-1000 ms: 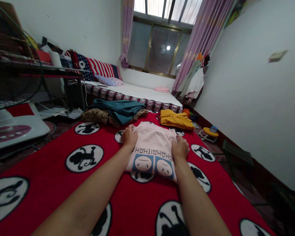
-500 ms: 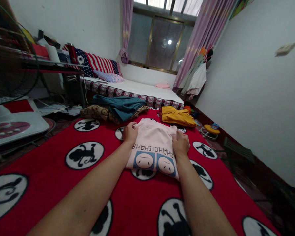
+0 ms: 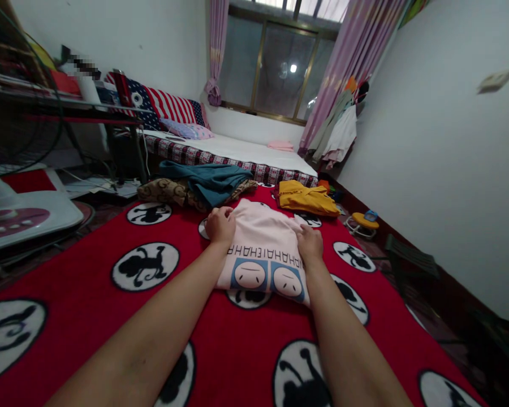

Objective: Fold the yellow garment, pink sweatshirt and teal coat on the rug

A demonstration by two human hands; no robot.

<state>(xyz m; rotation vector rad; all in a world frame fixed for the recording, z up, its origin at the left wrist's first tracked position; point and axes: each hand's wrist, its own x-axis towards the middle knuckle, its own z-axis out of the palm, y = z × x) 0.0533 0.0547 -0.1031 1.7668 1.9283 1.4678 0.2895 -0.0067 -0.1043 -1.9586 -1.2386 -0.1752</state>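
The shirt [image 3: 261,254] lies lengthwise, pointing away from the person. The left hand [image 3: 221,225] and right hand [image 3: 309,244] sit on its opposite side edges, fingers curled; actual grip cannot be told.

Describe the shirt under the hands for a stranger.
A red blanket with cartoon circles covers the foreground. Toward its far end, the left hand and right hand rest on a pink shirt. Unlike the yellow garment and teal garment beyond, it shows two blue face squares.

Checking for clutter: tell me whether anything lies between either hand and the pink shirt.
Nothing visible does. The left hand rests directly on the pink shirt at its left edge, the right hand at its right edge.
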